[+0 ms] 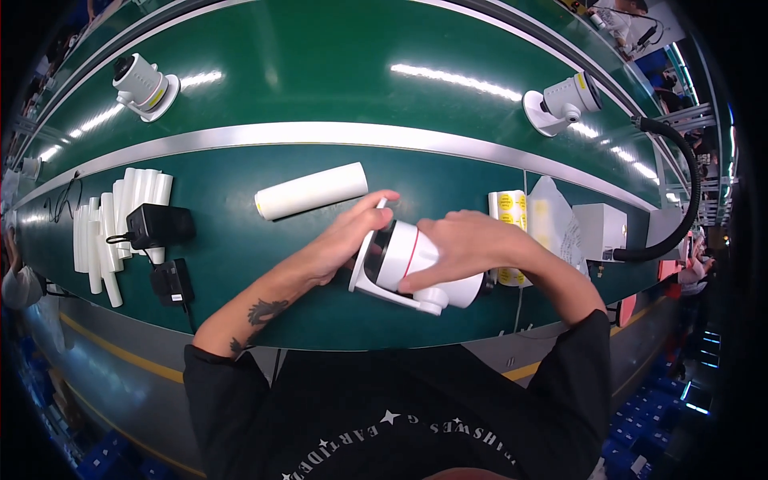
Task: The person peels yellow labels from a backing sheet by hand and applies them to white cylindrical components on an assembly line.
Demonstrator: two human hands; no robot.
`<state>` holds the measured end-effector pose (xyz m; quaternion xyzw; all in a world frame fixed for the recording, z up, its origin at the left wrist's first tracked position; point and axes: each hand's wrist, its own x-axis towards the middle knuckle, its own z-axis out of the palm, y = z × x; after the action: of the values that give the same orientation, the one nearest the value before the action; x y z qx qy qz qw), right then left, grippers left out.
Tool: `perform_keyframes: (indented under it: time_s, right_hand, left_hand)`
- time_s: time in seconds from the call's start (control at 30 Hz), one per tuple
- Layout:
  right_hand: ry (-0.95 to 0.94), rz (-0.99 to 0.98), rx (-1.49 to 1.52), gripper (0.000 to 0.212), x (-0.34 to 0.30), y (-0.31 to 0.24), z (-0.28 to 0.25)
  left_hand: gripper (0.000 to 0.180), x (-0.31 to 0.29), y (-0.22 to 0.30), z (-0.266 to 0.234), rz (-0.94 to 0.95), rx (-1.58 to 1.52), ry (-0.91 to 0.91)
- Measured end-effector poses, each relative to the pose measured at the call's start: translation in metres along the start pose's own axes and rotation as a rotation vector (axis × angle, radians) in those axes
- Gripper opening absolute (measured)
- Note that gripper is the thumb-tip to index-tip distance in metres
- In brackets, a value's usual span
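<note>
A white security camera (394,262) with a thin red ring around its body lies tilted over the near part of the green table, in front of me. My left hand (346,238) grips the round base plate at its left end, thumb and fingers on either side of the rim. Across the camera's barrel, my right hand (468,244) is wrapped with the thumb on the near side. The camera's bracket arm (404,299) runs along its near side. Part of the barrel is hidden under my right hand. Just beyond my left hand lies a white roll (312,192).
Several white rolls (106,232) and two black power adapters (162,225) lie at left. Yellow round labels (512,210), a clear plastic bag (550,210), a white box (602,227) and a black flexible hose (694,188) are at right. Two similar cameras (148,90) stand beyond the metal rail (304,133).
</note>
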<state>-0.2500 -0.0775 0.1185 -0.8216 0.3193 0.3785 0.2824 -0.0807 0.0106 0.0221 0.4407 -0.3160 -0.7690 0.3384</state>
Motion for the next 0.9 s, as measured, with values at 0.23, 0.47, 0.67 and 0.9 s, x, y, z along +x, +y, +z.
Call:
perform_keyframes:
  time_s: [0.23,0.47,0.67,0.9]
  right_hand:
    - [0.669,-0.475,0.427,0.067,-0.038,0.04,-0.028]
    - [1.168,-0.158,0.086,0.06,0.015,0.077,-0.136]
    - [1.046,0.078,-0.021,0.05,0.106,0.094,-0.187]
    - [1.408,-0.014,0.32,0.084,0.131,0.082,-0.153]
  left_hand:
    - [0.069,-0.005,0.015,0.0,0.353,-0.512,0.101]
    - [0.068,-0.016,0.01,-0.033,0.686,0.743,0.785]
    - [0.053,-0.023,-0.017,-0.061,0.556,1.536,0.857]
    - [0.03,-0.018,0.0,-0.053,0.537,0.718,0.853]
